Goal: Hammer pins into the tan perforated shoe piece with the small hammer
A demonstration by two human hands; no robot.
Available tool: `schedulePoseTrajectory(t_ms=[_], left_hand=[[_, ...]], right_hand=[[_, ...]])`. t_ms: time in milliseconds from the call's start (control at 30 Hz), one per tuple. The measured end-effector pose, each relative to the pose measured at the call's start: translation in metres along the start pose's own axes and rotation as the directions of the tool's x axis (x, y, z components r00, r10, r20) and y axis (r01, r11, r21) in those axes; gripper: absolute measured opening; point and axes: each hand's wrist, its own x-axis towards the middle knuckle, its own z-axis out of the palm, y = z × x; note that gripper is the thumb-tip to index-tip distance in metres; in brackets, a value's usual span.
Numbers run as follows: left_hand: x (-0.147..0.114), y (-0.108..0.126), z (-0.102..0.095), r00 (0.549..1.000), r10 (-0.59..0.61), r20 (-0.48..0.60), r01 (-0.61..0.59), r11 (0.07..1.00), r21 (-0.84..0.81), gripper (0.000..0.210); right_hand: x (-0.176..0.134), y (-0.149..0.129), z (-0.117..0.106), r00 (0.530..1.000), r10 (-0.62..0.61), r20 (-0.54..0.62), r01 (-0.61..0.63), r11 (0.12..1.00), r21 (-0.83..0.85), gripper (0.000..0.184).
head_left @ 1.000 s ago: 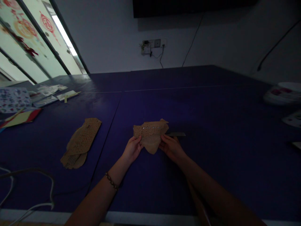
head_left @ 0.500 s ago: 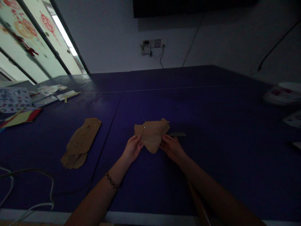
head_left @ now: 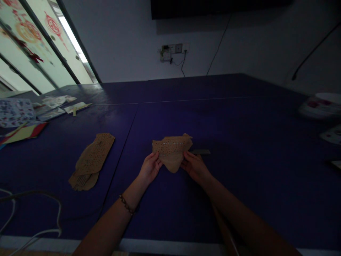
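Observation:
A brown, leather-like piece [head_left: 173, 151] dotted with small holes is held up over the table between my two hands. Its lower part tapers to a rounded point. My left hand [head_left: 150, 167] pinches its left edge, thumb on the near face. At the opposite edge my right hand [head_left: 195, 167] grips it the same way; the fingers behind are partly hidden. Just beyond my right hand lies a flat grey strip [head_left: 201, 152], partly covered by it. To the left, similar perforated brown pieces [head_left: 93, 160] lie stacked on the table.
The purple table [head_left: 229, 124] has a seam running left of my hands. Papers and a patterned bag [head_left: 17, 112] are at the far left. A pale cable [head_left: 39, 233] loops at the near left. On the right stands a blurred white bowl [head_left: 322, 106].
Hardly anything differs. The brown piece is tipped very slightly, and both hands keep their hold at its edges.

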Motion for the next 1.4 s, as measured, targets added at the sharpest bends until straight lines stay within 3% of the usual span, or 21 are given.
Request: schedulePoseTrajectory(t_ms=[167,600,1400], left_hand=[[0.0008,-0.0002,-0.0005,1.0,-0.007,-0.008,0.007,1.0,0.007,0.012],[0.0,0.0009,0.0002,1.0,-0.006,-0.02,0.006,1.0,0.008,0.012],[0.002,-0.0003,-0.0015,1.0,-0.006,-0.02,0.006,1.0,0.007,0.011]], right_hand=[[-0.0012,-0.0016,0.0025,0.999,0.017,-0.037,-0.016,1.0,0.024,0.009],[-0.0007,-0.0016,0.0007,0.999,0.035,0.021,-0.035,0.999,-0.002,0.007],[0.0033,0.0014,-0.0028,1.0,0.025,0.008,-0.025,0.999,0.036,0.009]])
